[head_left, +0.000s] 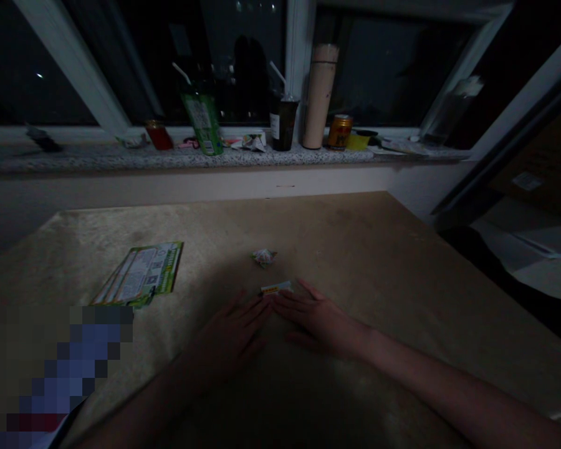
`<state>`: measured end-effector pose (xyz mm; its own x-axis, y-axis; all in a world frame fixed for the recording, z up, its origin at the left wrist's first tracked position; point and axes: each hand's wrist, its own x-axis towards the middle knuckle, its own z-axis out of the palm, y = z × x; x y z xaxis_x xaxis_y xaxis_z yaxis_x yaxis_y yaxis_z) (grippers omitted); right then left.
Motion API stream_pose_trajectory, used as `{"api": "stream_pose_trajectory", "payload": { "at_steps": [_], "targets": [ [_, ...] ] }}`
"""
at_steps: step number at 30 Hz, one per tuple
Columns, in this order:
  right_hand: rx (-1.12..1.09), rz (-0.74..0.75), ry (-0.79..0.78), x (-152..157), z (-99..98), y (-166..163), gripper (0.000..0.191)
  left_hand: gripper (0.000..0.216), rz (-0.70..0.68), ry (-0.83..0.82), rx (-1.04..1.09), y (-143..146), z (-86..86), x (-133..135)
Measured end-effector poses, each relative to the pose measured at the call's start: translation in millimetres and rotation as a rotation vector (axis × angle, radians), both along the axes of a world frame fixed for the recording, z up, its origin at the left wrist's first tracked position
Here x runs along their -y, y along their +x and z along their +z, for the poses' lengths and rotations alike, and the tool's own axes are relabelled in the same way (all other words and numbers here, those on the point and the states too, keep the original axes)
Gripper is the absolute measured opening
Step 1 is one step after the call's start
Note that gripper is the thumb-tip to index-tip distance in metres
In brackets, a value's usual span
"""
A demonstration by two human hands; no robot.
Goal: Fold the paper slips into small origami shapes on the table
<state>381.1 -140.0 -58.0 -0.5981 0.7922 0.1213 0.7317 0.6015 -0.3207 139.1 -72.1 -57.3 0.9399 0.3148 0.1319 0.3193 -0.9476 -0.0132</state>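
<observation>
- Bare forearms (416, 368) reach in from the near edge, both cut off by the frame and converging on the folded paper strip (273, 289).
- Pixelated patch (60, 374), nearer and left of the strip, hides whatever lies beneath it.
- Deep shadow blurs the left hand (236, 324); fingertips cover the strip's near edge, and its print is illegible.
- Both hands are unclenched, palms down: the left just nearer and left of the strip, the right hand (322, 318) just nearer and right, their outstretched fingertips meeting on it.
- On the tabletop (355, 249), the strip's long axis runs left to right, right end slightly farther away.
- Just beyond the strip sits a small folded-paper piece (264, 257); printed leaflets (144, 268) overlap farther left of it.
</observation>
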Motion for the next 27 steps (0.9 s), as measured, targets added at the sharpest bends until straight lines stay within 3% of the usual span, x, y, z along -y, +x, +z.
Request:
{"api": "stream_pose_trajectory", "payload": {
  "at_steps": [6,16,27],
  "targets": [
    [-0.04,-0.009,0.007,0.9,0.2,1.2,0.053,0.045,0.012,0.1,0.016,-2.7,-4.5,2.1],
    [-0.003,-0.061,0.099,3.2,-8.0,0.0,0.047,0.041,0.031,0.069,0.021,-1.2,2.4,4.5],
    [-0.076,-0.156,0.233,4.8,-9.2,-2.7,0.035,0.049,0.07,-0.003,0.016,-1.8,-1.1,5.3]
  ]
}}
